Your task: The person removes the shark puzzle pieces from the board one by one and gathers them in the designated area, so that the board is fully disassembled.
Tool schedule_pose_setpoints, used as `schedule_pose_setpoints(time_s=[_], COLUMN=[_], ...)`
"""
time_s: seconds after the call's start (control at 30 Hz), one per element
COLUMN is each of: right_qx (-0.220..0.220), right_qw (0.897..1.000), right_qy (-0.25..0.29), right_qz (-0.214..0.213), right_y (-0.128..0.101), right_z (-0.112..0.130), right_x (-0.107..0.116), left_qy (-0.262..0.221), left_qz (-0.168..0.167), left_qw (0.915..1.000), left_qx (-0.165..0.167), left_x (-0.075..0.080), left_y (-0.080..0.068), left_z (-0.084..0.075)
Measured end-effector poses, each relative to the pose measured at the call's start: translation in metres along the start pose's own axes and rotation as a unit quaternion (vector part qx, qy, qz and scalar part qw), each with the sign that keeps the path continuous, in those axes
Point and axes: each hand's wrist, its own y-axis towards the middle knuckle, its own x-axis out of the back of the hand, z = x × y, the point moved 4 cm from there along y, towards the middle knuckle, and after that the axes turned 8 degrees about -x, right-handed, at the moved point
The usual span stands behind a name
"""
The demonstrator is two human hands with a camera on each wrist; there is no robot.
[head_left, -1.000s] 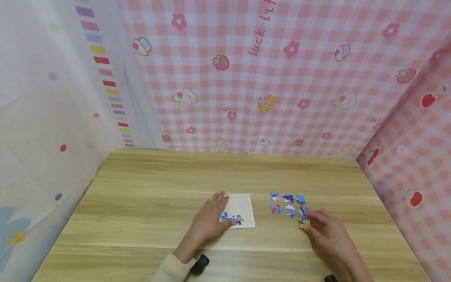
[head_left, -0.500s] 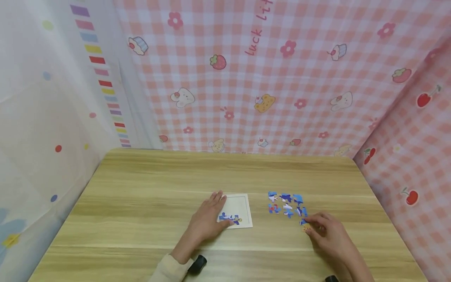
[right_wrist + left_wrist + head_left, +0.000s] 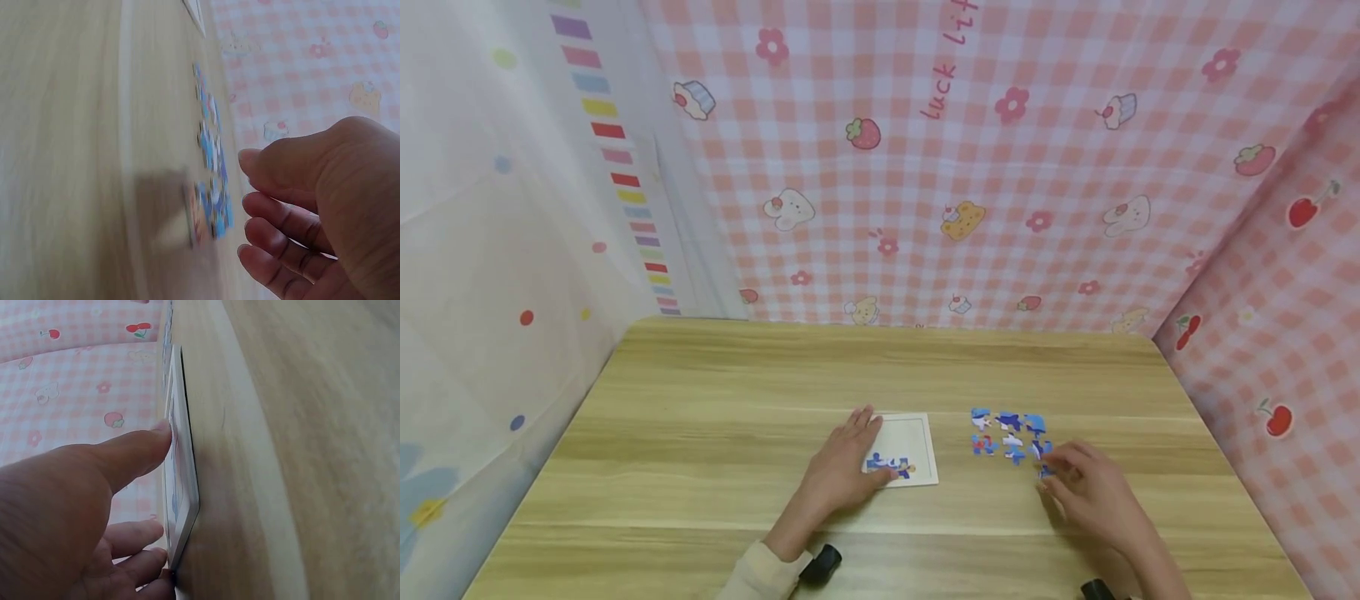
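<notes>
Resting flat on the white puzzle board (image 3: 912, 442), with fingers straight and spread: the left hand (image 3: 841, 468). Seen only from the left wrist view: board edge (image 3: 177, 487) on its side against the wooden table (image 3: 300, 456), thumb tip (image 3: 156, 434) pressing on its face. Seen only from the head view: a few joined blue pieces (image 3: 891, 464) at the near edge of the board, just beside the left fingertips.

Hovering over the near end of the loose puzzle pieces (image 3: 1011, 435): the right hand (image 3: 1086, 492), fingers loosely curled, gripping nothing that shows. From the right wrist view, curled fingers (image 3: 275, 219) up off the table, an orange and blue piece (image 3: 200, 215) lying just under them with a shadow beside it, all a bit blurry. From the head view, that piece mostly hidden behind the right fingers.

Farther off: bare wooden table (image 3: 775, 375), then a pink checked cloth (image 3: 1000, 167) with strawberries and bunnies, and a pale dotted cloth (image 3: 490, 250) on the left side.

Compared with half a second before: right hand moved up a little toward the loose pieces, orange piece no longer showing by the fingertips; left hand stayed put.
</notes>
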Motion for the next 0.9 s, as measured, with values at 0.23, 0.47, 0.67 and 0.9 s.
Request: schedule_pose_setpoints(time_s=[0.23, 0.47, 0.67, 0.9], right_qx=[0.021, 0.032, 0.036, 0.034], right_qw=[0.999, 0.998, 0.996, 0.993], right_qy=[0.03, 0.023, 0.045, 0.052], right_qz=[0.026, 0.04, 0.064, 0.102], right_y=[0.013, 0.024, 0.034, 0.041], right_z=[0.021, 0.044, 0.066, 0.087], right_x=[-0.015, -0.035, -0.049, -0.067], left_qy=[-0.028, -0.017, -0.005, 0.009], left_qz=[-0.004, -0.002, 0.001, 0.009], left_qw=[0.9996, 0.9999, 1.0, 0.9999], left_qx=[-0.005, -0.003, 0.001, 0.0], left_x=[0.006, 0.009, 0.011, 0.011], left_y=[-0.001, -0.005, -0.009, -0.011], left_z=[0.004, 0.004, 0.006, 0.008])
